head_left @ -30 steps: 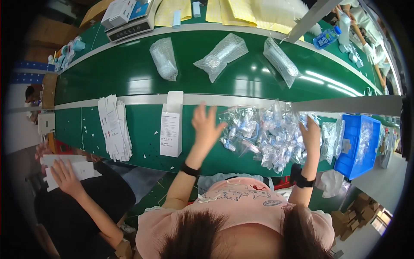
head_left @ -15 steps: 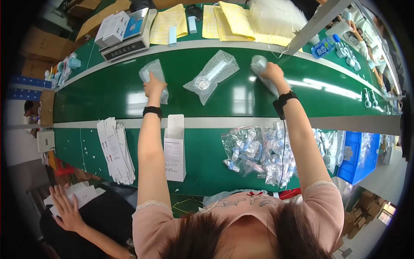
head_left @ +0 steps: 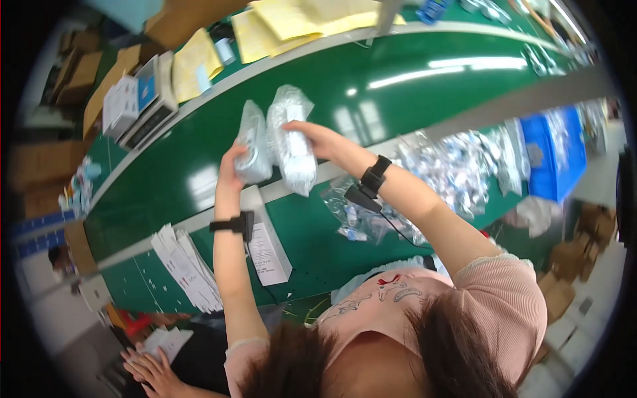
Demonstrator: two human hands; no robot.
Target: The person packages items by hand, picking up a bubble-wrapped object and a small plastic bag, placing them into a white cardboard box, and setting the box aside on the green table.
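Note:
My left hand [head_left: 232, 167] is closed around a small bubble-wrapped package [head_left: 255, 158], its wrap sticking up past the fingers. Beside it, my right hand [head_left: 318, 140] grips a longer bubble-wrapped package [head_left: 295, 159] with pale contents showing through. The two packages are close together, held over the front part of the green belt surface; whether the right one is a single piece or two pressed together, I cannot tell. Below them a tall white carton [head_left: 271, 255] lies on the near ledge, its upper end partly hidden behind the packages and my left hand.
Flat white printed cartons [head_left: 186, 268] are stacked at the left of the near ledge. A pile of small clear bags [head_left: 458, 169] lies at right, beside a blue bin [head_left: 554, 159]. A scale [head_left: 149, 109] and yellow sheets [head_left: 275, 26] line the far side. Another person's hand [head_left: 149, 371] rests lower left.
My hands have come together from wide apart, bringing their packages toward me. The middle bubble-wrapped package no longer shows on the belt. The head view has shifted and tilted.

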